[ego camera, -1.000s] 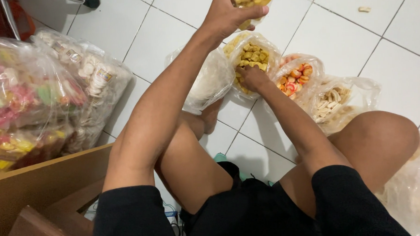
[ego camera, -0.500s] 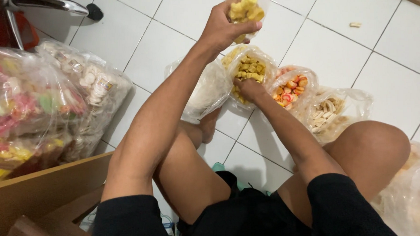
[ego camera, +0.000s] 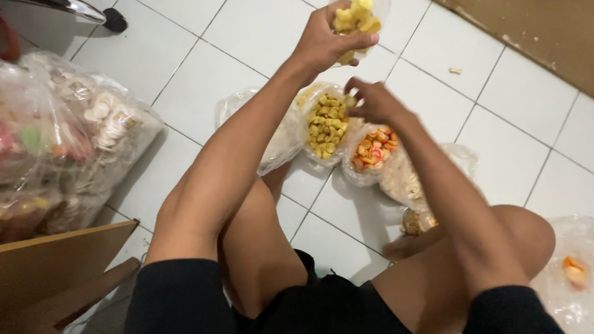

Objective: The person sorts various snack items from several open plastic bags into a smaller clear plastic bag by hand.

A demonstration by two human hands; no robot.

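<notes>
- Since the earlier frames, the right hand [ego camera: 372,104] has come up out of the large bag of yellow snacks [ego camera: 326,125], where it was buried among the pieces, and now hangs in the air above it.
- Its fingers are pinched shut on what looks like one yellow piece; how many it carries I cannot tell.
- Left hand [ego camera: 324,42] has kept its place, raised over the floor, its grip closed around the neck of a small clear bag [ego camera: 359,16] already partly filled with the same yellow snacks.
- With the right hand now just below and beside the small bag, a scooped portion seems on its way into it.
- On the white tiled floor [ego camera: 227,64], beside the yellow bag, stands a bag of orange and red snacks [ego camera: 374,148], and a bag of white crackers [ego camera: 279,138] lies on its other side.
- Big sacks of mixed packets [ego camera: 59,142] are stacked at the left.
</notes>
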